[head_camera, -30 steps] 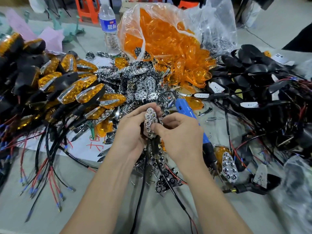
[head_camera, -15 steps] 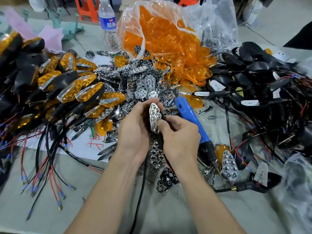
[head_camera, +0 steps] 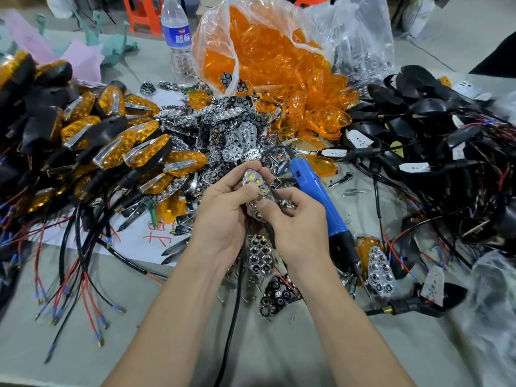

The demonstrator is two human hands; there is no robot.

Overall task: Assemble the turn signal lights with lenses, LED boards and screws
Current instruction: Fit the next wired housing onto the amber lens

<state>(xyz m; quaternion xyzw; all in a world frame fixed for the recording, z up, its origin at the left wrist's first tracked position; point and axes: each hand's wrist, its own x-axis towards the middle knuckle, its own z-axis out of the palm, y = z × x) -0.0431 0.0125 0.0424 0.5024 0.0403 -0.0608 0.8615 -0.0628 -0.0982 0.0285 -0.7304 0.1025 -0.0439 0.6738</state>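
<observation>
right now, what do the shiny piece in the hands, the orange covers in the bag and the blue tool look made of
Shiny piece: probably chrome-plated plastic; its mirror-bright cups throw sharp glints. Orange covers: clear tinted plastic, glossy; light passes through the layers. Blue tool: moulded plastic body, smooth low sheen; the black front end could be plastic or rubber.

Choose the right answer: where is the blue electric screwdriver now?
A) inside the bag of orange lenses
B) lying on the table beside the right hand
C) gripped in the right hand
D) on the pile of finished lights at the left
B: the blue screwdriver lies on the table just beside the right hand. That hand and the left hand both hold a chrome reflector instead.
</observation>
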